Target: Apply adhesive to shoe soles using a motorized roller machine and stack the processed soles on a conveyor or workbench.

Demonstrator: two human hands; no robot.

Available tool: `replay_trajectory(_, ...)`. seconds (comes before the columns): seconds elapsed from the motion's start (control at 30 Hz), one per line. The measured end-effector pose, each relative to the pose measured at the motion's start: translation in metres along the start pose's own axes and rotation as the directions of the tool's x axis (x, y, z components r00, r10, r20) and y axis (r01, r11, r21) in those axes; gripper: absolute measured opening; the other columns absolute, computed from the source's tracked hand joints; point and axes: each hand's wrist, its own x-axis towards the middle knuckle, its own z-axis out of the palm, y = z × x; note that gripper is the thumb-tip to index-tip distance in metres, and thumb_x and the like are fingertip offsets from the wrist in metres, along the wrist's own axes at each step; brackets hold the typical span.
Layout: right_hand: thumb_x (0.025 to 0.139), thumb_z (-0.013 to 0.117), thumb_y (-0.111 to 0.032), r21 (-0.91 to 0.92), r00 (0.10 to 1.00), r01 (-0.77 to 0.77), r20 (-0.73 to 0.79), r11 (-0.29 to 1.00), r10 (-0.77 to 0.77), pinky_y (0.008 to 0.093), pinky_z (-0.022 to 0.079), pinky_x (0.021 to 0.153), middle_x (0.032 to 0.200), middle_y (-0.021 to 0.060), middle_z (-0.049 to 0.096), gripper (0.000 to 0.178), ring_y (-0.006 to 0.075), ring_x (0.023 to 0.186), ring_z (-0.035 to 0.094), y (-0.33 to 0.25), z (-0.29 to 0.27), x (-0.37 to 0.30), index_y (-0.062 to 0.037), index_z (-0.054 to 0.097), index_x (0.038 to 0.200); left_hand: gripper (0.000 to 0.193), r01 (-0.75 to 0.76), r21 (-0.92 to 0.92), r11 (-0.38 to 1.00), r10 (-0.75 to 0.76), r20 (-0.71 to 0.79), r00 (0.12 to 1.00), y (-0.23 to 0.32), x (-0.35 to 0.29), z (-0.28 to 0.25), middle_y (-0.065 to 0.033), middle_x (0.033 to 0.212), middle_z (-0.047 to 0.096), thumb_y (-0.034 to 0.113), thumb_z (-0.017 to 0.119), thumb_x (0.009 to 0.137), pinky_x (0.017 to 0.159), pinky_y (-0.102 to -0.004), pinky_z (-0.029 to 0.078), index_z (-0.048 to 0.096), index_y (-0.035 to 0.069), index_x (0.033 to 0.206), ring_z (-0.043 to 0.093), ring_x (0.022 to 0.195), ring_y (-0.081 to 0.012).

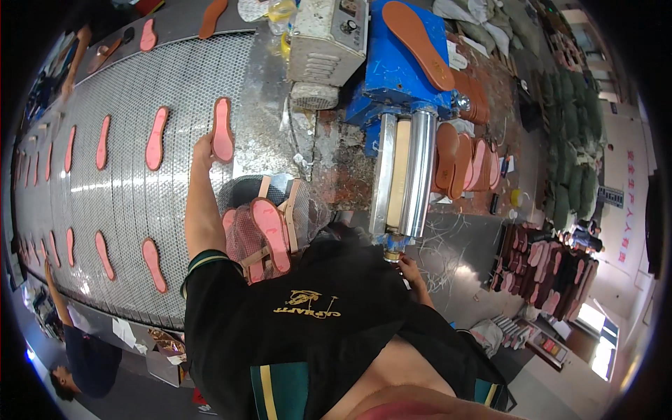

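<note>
While reaching out along the mesh belt (140, 210), left hand (204, 150) touching a pink sole (222, 129) near the belt's right edge, grip state unclear. Right hand (409, 269) low beside rollers (402, 175), grip unclear. Nearer: basket (245, 238) holding soles.

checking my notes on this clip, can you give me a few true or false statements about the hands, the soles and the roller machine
1. The left hand touches a pink sole on the metal mesh conveyor. True.
2. The right hand holds a sole up over the belt. False: it is low beside the near end of the steel rollers, and any grip is unclear.
3. The conveyor carries many pink soles laid apart in rows. True.
4. An orange sole lies on top of the blue machine. True.
5. The mesh basket by the person's chest is empty. False: soles sit in it.
</note>
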Motion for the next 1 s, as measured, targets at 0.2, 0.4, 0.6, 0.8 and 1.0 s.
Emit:
replay_trajectory(0.2, 0.09, 0.056, -0.02, -0.035, 0.994, 0.113, 0.014, 0.993, -0.113, 0.0289, 0.047, 0.056, 0.086, 0.0046, 0.062, 0.019, 0.0135, 0.07, 0.059, -0.002, 0.01, 0.001, -0.0025, 0.059, 0.098, 0.026, -0.215, 0.186, 0.959, 0.2, 0.099, 0.975, 0.001, 0.041, 0.034, -0.0008, 0.077, 0.061, 0.028, 0.057, 0.087, 0.052, -0.0293, 0.04, 0.066, 0.005, 0.092, 0.051, 0.062, -0.0118)
replay_trajectory(0.4, 0.089, 0.055, -0.022, -0.213, 0.915, 0.374, -0.077, 0.903, -0.397, 0.0316, 0.048, 0.073, 0.084, 0.0065, 0.064, 0.024, 0.0154, 0.08, 0.059, 0.02, -0.013, 0.041, -0.0006, 0.064, 0.094, 0.03, -0.365, 0.537, 0.76, 0.356, 0.126, 0.926, 0.0, 0.029, 0.019, -0.0089, 0.072, 0.063, 0.027, 0.061, 0.077, 0.056, -0.0328, 0.044, 0.063, -0.003, 0.081, 0.056, 0.062, -0.0164)
replay_trajectory(0.6, 0.085, 0.057, -0.018, -0.235, 0.777, 0.476, -0.34, 0.847, -0.531, 0.0295, 0.047, 0.061, 0.072, 0.0054, 0.06, 0.017, 0.0119, 0.067, 0.057, -0.047, -0.074, 0.055, -0.0014, 0.06, 0.086, 0.045, -0.411, 0.642, 0.648, 0.363, 0.214, 0.907, -0.026, 0.001, 0.03, -0.0128, 0.089, 0.066, 0.027, 0.062, 0.081, 0.077, -0.0332, 0.048, 0.059, -0.006, 0.111, 0.063, 0.083, -0.0227)
replay_trajectory(0.8, 0.082, 0.062, -0.013, -0.216, 0.592, 0.59, -0.54, 0.778, -0.599, 0.0316, 0.048, 0.063, 0.074, 0.0086, 0.062, 0.021, 0.017, 0.069, 0.061, -0.135, -0.106, 0.095, 0.0004, 0.059, 0.097, 0.032, -0.312, 0.622, 0.718, 0.325, 0.098, 0.941, -0.062, -0.051, 0.016, -0.0067, 0.088, 0.064, 0.023, 0.059, 0.086, 0.063, -0.027, 0.046, 0.061, 0.001, 0.11, 0.058, 0.073, -0.0141)
replay_trajectory(1.0, 0.074, 0.07, -0.015, -0.562, 0.236, 0.425, -0.689, 0.71, -0.686, 0.0443, 0.047, 0.078, 0.098, 0.0191, 0.055, 0.038, 0.0366, 0.095, 0.056, -0.215, -0.099, 0.086, -0.0006, 0.053, 0.106, 0.022, -0.276, 0.395, 0.876, 0.147, 0.328, 0.933, -0.122, -0.192, 0.099, -0.0033, 0.085, 0.062, 0.015, 0.053, 0.092, 0.057, -0.025, 0.047, 0.059, 0.003, 0.109, 0.057, 0.068, -0.0122)
